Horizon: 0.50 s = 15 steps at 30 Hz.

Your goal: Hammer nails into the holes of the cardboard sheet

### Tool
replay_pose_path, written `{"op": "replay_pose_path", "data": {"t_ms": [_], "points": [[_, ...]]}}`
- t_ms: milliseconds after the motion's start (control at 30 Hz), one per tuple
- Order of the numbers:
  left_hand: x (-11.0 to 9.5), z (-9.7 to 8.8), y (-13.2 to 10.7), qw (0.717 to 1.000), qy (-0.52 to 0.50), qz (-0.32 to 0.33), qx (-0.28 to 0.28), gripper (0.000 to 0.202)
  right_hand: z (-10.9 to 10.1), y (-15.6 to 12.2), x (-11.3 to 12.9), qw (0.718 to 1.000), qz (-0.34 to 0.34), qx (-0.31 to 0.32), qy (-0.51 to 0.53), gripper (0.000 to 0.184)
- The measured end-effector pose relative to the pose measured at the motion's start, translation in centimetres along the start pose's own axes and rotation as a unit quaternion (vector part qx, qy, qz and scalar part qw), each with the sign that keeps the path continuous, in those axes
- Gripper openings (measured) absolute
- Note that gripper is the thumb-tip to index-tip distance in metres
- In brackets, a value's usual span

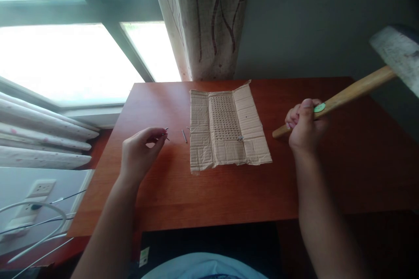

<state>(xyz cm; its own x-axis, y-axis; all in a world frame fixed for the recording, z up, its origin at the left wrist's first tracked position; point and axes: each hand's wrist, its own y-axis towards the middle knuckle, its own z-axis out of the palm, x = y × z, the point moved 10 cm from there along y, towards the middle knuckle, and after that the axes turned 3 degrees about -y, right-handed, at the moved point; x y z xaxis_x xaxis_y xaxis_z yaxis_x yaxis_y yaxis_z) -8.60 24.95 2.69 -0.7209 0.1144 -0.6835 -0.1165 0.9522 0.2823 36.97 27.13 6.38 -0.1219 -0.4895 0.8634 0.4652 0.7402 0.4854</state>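
Observation:
My right hand (306,124) is wrapped around the wooden handle of a hammer (356,89), raised over the right side of the table. Its metal head is at the right edge, partly out of view. My left hand (144,150) pinches a thin nail (168,139) between thumb and fingertips, left of the cardboard. Beside those fingers a loose nail (184,136) lies on the wood, with another by the cardboard's left edge. Between my hands rests a creased, unfolded cardboard sheet (227,152) with a grid of small holes in its middle. A small metallic piece (240,138) sits at the grid's lower right corner.
The reddish-brown wooden table (209,200) stands against a wall and a curtain (212,17). A bright window (65,61) is at the left. White cables (39,244) and a wall socket (42,188) are beside the table's left edge.

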Motion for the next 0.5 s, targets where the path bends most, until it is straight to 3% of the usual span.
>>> {"op": "replay_pose_path", "data": {"t_ms": [300, 500], "points": [[1.0, 2.5, -0.3, 0.997, 0.001, -0.032, 0.075, 0.022, 0.2, -0.4, 0.2, 1.000, 0.001, 0.005, -0.003, 0.048], [0.6, 1.6, -0.3, 0.996, -0.043, -0.079, 0.029, 0.020, -0.1, -0.4, -0.2, 1.000, 0.013, -0.004, -0.023, 0.049]]}}
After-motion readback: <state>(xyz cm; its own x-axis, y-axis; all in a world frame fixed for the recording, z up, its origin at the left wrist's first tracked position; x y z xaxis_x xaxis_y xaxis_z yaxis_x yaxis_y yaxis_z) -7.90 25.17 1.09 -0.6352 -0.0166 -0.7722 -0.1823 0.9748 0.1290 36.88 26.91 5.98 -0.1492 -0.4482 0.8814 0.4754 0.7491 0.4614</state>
